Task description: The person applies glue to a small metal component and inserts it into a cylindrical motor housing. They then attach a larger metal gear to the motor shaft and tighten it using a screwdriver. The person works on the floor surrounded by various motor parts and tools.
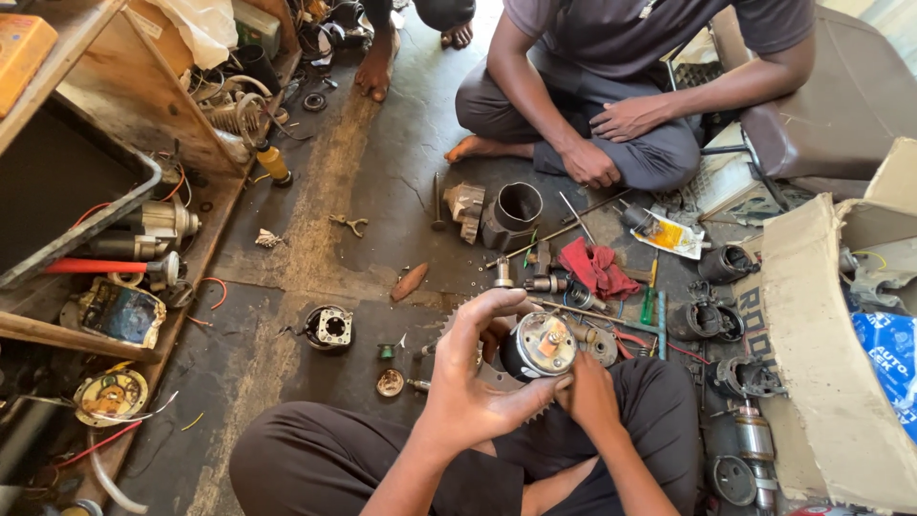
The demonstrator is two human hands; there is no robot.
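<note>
Both hands on the same part: left hand [475, 377] cups the round motor part [539, 346] from 9 o'clock, fingers wrapped over its top edge, steadying it face-up over the lap; right hand [587, 392] closes in from 5 o'clock, fingertips pinched at its lower rim, probably so the terminal face stays readable while the fingers work the edge. Part sits dead centre of view, just above the crossed legs, off the floor. Largest around it: wooden shelf unit [115, 143] at 9–10 o'clock, stuffed with old motors and wires, handy for reach. Second person [611, 86] sits cross-legged at 12–1 o'clock, hands resting on the knees, not touching anything. Torn cardboard sheet [812, 363] at 3 o'clock, dark motor housings lined along its edge. Steel cylinder [517, 212] stands upright at 12, open end up. Red rag [597, 268] just beyond the held part, tools fanned out beside it. Square-faced housing [329, 327] at 9 o'clock on the floor, well apart. Small brass cap [390, 383] close by the left knee, set aside within arm's reach.
</note>
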